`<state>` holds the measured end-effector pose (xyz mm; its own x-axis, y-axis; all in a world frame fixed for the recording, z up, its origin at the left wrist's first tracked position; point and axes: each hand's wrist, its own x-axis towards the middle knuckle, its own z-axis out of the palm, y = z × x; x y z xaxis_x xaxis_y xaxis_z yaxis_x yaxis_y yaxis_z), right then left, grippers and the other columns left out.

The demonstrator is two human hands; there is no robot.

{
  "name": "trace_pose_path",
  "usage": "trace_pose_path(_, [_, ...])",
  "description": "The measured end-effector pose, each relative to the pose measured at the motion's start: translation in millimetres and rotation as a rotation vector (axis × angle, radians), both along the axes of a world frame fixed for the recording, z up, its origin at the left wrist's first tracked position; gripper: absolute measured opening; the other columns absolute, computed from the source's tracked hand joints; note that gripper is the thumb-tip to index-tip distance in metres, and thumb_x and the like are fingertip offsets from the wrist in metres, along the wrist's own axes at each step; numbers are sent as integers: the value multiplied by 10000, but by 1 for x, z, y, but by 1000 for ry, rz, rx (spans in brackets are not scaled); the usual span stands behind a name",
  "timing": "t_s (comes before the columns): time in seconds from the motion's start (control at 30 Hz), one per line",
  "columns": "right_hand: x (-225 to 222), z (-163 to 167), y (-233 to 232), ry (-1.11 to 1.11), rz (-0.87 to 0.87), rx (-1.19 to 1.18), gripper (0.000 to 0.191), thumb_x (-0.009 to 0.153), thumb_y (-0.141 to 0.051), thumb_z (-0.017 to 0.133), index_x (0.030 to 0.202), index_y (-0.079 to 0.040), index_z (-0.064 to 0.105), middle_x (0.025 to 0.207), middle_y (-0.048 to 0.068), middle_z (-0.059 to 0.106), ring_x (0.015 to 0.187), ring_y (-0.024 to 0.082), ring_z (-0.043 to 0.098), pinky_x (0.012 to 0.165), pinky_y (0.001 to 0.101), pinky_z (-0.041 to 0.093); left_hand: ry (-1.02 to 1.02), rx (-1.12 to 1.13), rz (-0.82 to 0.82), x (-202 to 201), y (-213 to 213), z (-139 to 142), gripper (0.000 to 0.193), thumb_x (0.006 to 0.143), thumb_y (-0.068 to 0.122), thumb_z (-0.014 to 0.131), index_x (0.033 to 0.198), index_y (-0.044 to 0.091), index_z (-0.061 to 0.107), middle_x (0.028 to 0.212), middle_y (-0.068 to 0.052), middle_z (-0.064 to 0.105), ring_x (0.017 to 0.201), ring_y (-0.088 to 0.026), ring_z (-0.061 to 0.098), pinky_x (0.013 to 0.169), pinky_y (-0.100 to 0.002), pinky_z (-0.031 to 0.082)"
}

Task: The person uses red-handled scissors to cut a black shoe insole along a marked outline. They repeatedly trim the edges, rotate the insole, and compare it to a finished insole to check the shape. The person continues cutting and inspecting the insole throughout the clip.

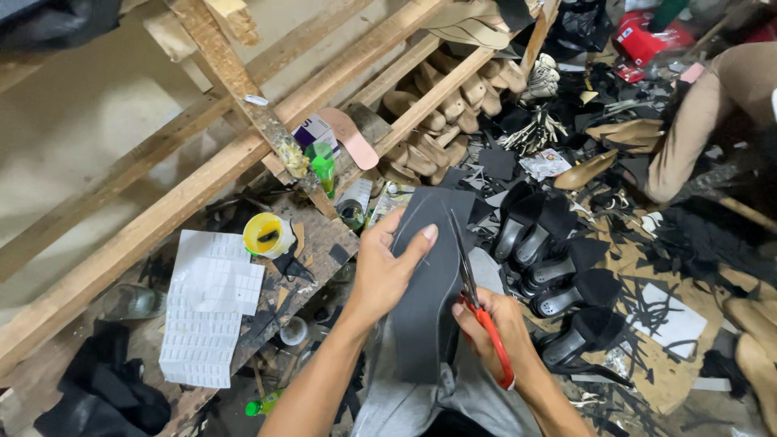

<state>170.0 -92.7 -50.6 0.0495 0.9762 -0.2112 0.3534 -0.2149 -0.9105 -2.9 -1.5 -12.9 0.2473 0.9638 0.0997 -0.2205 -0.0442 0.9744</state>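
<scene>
Dark grey flat sole-shaped sheet (pixel 429 283) is pinched by left hand (pixel 387 271); right hand (pixel 495 328) beside it grips red-handled scissors (pixel 477 303).

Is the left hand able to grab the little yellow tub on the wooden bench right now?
Probably not at once. The left hand is gripping the dark grey sole-shaped sheet. The round yellow tub sits close to its left with nothing between, so it looks reachable once the fingers let go.
</scene>
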Motion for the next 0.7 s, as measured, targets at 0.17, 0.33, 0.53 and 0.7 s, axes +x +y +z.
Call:
trace_pose_path(0.17, [0,17,5,82,92,195,175,894,-196,590,929,-30,636,559,15,579,486,104,515,477,279,434,50,-20,-41,4,-10,-3,223,963,93,693,1153,-24,684,971,-20,732,838,-54,656,751,-231,563])
trace_pose_path(0.33, [0,20,7,75,95,183,179,900,-187,585,911,-26,662,544,16,558,481,102,480,474,282,401,45,-33,-58,5,-11,-4,198,968,94,693,1126,-24,684,944,-23,733,812,-53,653,726,-233,562])
trace_pose_path(0.53, [5,9,4,56,70,93,290,927,-216,604,711,-23,589,491,21,512,445,97,458,441,301,373,19,-76,-66,4,-9,-4,204,957,84,694,1131,-22,680,938,-25,733,801,-57,661,722,-237,572])
trace_pose_path(0.7, [7,3,2,36,87,131,338,921,-219,613,648,-28,556,459,16,503,412,105,448,423,306,365,5,-82,-83,2,-7,-7,205,962,76,695,1136,-31,679,954,-28,733,814,-62,662,732,-239,573])
